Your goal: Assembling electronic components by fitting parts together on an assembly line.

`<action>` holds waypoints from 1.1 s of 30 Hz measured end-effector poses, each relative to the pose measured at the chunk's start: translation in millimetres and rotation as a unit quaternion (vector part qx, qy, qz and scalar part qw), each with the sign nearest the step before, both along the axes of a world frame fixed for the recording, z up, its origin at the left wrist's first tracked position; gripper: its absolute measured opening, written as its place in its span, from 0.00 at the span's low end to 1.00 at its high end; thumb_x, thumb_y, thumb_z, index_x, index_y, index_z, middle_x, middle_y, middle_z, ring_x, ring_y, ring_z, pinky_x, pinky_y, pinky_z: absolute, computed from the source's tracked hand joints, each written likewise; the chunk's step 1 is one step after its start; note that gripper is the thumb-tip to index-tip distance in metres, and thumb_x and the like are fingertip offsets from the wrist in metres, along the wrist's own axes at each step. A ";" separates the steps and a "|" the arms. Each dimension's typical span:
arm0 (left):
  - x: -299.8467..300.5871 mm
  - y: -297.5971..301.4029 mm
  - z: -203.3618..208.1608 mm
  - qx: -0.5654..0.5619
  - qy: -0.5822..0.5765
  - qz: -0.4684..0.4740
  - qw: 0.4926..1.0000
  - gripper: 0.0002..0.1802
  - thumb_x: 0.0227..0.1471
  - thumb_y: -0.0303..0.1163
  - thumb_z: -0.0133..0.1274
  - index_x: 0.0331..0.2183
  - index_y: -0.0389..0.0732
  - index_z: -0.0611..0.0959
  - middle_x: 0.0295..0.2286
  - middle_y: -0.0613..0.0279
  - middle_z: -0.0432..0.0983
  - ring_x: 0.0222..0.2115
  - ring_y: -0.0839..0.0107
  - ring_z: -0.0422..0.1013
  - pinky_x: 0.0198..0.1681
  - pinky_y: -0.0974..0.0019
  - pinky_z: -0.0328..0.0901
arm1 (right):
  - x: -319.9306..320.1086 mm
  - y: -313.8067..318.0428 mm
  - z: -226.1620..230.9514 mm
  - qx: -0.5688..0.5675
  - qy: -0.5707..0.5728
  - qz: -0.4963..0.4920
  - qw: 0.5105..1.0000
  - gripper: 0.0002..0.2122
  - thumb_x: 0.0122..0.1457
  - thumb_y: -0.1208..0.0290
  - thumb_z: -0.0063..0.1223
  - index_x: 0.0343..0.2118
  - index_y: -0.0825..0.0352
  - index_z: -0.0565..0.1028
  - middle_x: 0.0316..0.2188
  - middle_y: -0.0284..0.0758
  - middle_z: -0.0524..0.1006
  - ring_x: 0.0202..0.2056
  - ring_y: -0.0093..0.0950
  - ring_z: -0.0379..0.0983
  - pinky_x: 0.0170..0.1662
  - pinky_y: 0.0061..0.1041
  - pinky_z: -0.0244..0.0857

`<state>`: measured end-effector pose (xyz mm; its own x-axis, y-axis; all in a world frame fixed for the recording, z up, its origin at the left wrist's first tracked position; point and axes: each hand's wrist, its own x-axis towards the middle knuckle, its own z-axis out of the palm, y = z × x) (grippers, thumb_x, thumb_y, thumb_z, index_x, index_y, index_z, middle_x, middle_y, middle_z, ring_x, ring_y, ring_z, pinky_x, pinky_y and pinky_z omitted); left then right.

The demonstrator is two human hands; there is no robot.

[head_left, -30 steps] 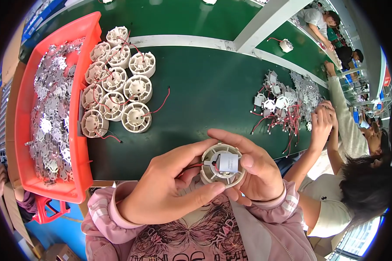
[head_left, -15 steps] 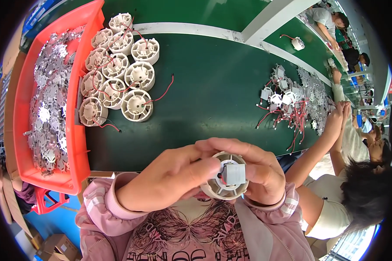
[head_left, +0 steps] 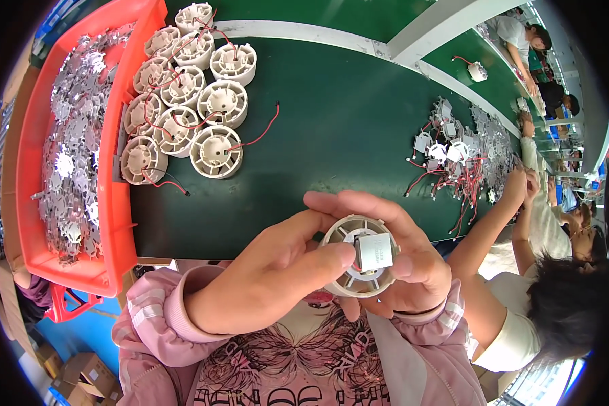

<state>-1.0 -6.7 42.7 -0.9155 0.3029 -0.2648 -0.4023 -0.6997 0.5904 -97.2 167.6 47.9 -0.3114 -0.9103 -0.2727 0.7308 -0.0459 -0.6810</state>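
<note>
Close to my body I hold a round cream plastic housing between both hands. A rectangular light-grey block on a silvery plate sits inside its ring, with a bit of red wire beside it. My left hand grips the housing's left side, its thumb pressed against the edge of the block. My right hand wraps round the right side, the thumb at the block's right edge and fingers over the far rim. The underside of the housing is hidden.
Several cream housings with red wires stand at the left of the green table. Beside them is a red bin of metal plates. Wired blocks and loose plates lie in a pile at right, near a co-worker's arm.
The housing in my hands has tilted, so the block's face shows more squarely. My left thumb has shifted to the block's edge, and the whole view has moved slightly.
</note>
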 end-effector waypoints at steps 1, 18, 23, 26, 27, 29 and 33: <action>-0.7 -1.3 2.9 -0.007 -0.003 -0.004 1.000 0.19 0.60 0.31 0.44 0.49 0.29 0.65 0.36 0.54 0.74 0.31 0.68 0.75 0.33 0.69 0.69 | -0.5 0.2 0.8 -0.004 -0.024 0.010 1.000 0.34 0.51 0.65 0.50 0.61 0.70 0.52 0.61 0.54 0.51 0.31 0.40 0.76 0.23 0.23 0.71; 9.2 17.7 -8.8 -0.047 0.042 0.103 0.993 0.18 0.58 0.30 0.48 0.46 0.29 0.67 0.32 0.62 0.74 0.30 0.78 0.73 0.30 0.71 0.67 | 7.1 1.6 -9.5 -0.020 0.071 -0.033 0.997 0.29 0.54 0.63 0.51 0.57 0.71 0.60 0.56 0.46 0.62 0.40 0.22 0.71 0.31 0.16 0.68; 8.9 13.9 -15.7 -0.177 0.071 0.068 0.979 0.14 0.57 0.30 0.48 0.41 0.30 0.70 0.26 0.62 0.75 0.27 0.78 0.72 0.28 0.70 0.66 | -6.1 5.9 4.3 0.045 0.167 0.017 0.985 0.28 0.50 0.71 0.53 0.55 0.73 0.62 0.54 0.48 0.64 0.46 0.30 0.71 0.38 0.22 0.69; 4.3 11.8 -7.9 -0.468 0.202 0.159 0.846 0.13 0.56 0.32 0.49 0.38 0.30 0.72 0.20 0.59 0.73 0.20 0.75 0.70 0.22 0.69 0.63 | -8.8 0.3 16.7 0.090 0.376 -0.021 0.922 0.27 0.48 0.71 0.55 0.51 0.77 0.64 0.51 0.55 0.66 0.47 0.42 0.71 0.50 0.32 0.66; 2.8 11.1 -5.7 -0.467 0.206 0.159 0.845 0.13 0.56 0.32 0.49 0.38 0.30 0.72 0.20 0.59 0.73 0.20 0.75 0.70 0.22 0.69 0.63 | -8.3 -2.6 15.7 0.079 0.498 -0.001 0.864 0.27 0.47 0.72 0.58 0.51 0.76 0.65 0.51 0.54 0.67 0.47 0.42 0.72 0.48 0.32 0.67; 1.2 8.3 -2.3 -0.487 0.208 0.126 0.839 0.13 0.55 0.32 0.51 0.37 0.30 0.72 0.18 0.56 0.71 0.16 0.72 0.68 0.20 0.70 0.61 | -7.3 -6.7 15.0 0.053 0.711 0.038 0.700 0.29 0.43 0.74 0.65 0.49 0.75 0.66 0.50 0.53 0.68 0.45 0.41 0.73 0.45 0.31 0.69; 2.6 0.3 13.0 -0.457 0.172 0.165 0.857 0.12 0.54 0.31 0.53 0.35 0.31 0.73 0.16 0.56 0.70 0.13 0.70 0.67 0.17 0.69 0.60 | -6.5 -4.9 23.4 0.068 0.671 0.008 0.738 0.32 0.36 0.77 0.70 0.48 0.73 0.67 0.49 0.53 0.69 0.42 0.41 0.74 0.40 0.29 0.70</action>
